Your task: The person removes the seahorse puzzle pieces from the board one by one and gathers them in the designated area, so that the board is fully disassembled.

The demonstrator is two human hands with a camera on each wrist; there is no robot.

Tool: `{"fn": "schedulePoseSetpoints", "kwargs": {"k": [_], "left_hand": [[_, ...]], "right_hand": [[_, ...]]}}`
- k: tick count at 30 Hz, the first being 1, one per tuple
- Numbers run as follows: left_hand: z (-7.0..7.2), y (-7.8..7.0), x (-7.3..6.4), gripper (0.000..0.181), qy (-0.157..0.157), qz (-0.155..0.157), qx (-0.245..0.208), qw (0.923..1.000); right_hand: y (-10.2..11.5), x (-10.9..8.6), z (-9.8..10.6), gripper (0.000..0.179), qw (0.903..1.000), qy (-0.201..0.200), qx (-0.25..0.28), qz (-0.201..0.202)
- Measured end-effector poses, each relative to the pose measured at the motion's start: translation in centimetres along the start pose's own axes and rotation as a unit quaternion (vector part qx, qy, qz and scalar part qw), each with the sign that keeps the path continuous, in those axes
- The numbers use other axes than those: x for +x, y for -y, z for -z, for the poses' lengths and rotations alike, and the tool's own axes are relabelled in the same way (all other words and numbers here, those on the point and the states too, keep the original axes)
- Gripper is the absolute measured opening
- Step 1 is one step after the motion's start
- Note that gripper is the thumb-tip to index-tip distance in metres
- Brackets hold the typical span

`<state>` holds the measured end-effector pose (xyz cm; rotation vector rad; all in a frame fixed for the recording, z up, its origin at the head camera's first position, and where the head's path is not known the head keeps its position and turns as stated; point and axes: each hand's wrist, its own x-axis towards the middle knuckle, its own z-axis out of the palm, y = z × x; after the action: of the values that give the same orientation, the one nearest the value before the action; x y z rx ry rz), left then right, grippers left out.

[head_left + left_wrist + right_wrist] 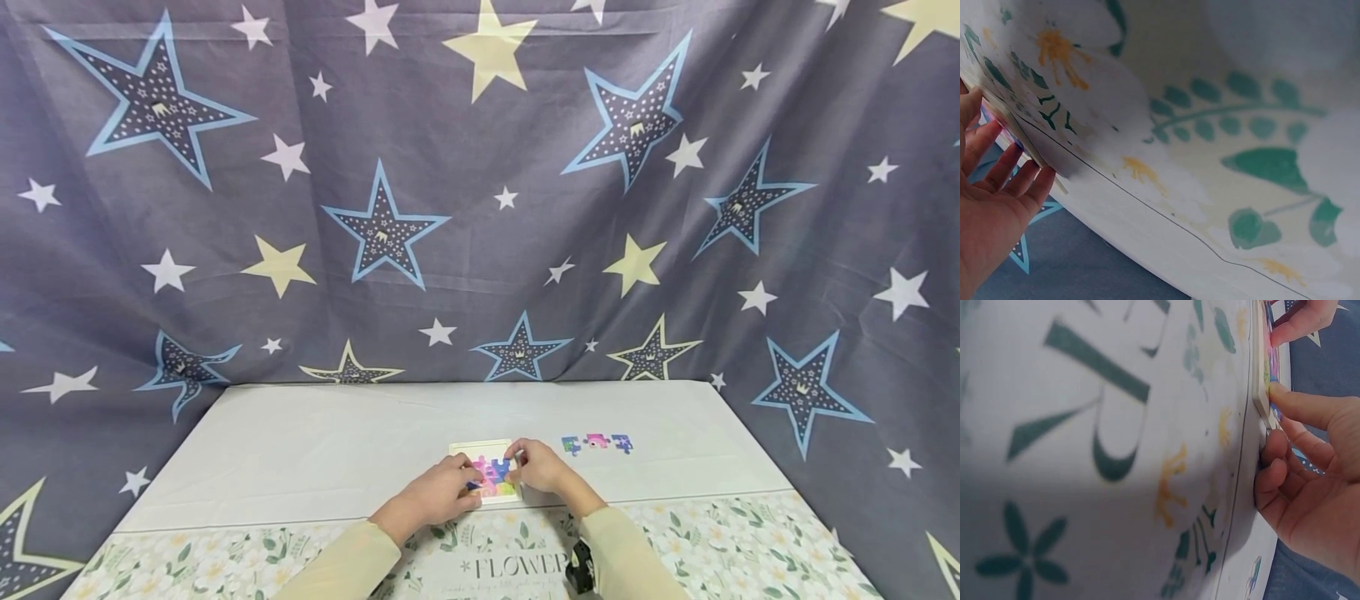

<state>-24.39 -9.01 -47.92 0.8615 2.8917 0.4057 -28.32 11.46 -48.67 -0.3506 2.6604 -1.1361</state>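
Observation:
A small pale puzzle tray point(480, 447) lies near the front of the white table, partly filled with pink, blue and yellow-green jigsaw pieces point(491, 473). My left hand point(435, 498) rests at the tray's left side, its extended fingertips touching the edge and the pieces. In the left wrist view, the fingers of that hand point(997, 187) reach along the tray's rim. At the right side, my right hand point(540, 467) holds a puzzle piece between thumb and index finger over the tray; the fingers hide most of it. Its other fingers curl beside the rim in the right wrist view.
Three loose jigsaw pieces, with a pink one point(597, 441) in the middle, lie right of the tray on the white tabletop point(337, 433). A floral cloth point(720, 542) covers the front. Behind hangs a grey star-patterned curtain point(450, 125).

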Motion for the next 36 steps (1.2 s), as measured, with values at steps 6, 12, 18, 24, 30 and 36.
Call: {"fn": "schedulePoseSetpoints", "kwargs": {"k": [6, 12, 18, 24, 30, 36], "left_hand": [[0.04, -0.05, -0.03, 0.038, 0.000, 0.005, -0.004, 1.0000], [0.12, -0.13, 0.03, 0.037, 0.000, 0.005, 0.000, 1.0000], [0.02, -0.09, 0.08, 0.037, 0.004, 0.007, -0.002, 1.0000], [0.04, -0.17, 0.05, 0.037, 0.002, 0.008, -0.001, 1.0000], [0.09, -0.15, 0.07, 0.037, 0.003, 0.008, -0.003, 1.0000], [-0.02, -0.13, 0.08, 0.038, -0.001, 0.010, -0.007, 0.9999]], "right_hand": [[0.02, 0.07, -0.12, 0.027, 0.9999, -0.003, 0.011, -0.001], [0.19, 0.14, -0.19, 0.027, 0.9996, -0.005, 0.024, -0.014], [0.12, 0.25, -0.23, 0.026, 0.9994, -0.005, 0.021, -0.026], [0.02, 0.25, -0.17, 0.027, 0.9993, -0.011, 0.030, -0.020], [-0.02, 0.12, -0.23, 0.027, 0.9992, -0.015, 0.033, -0.014], [-0.04, 0.03, -0.28, 0.026, 0.9992, -0.022, 0.032, -0.006]]}}
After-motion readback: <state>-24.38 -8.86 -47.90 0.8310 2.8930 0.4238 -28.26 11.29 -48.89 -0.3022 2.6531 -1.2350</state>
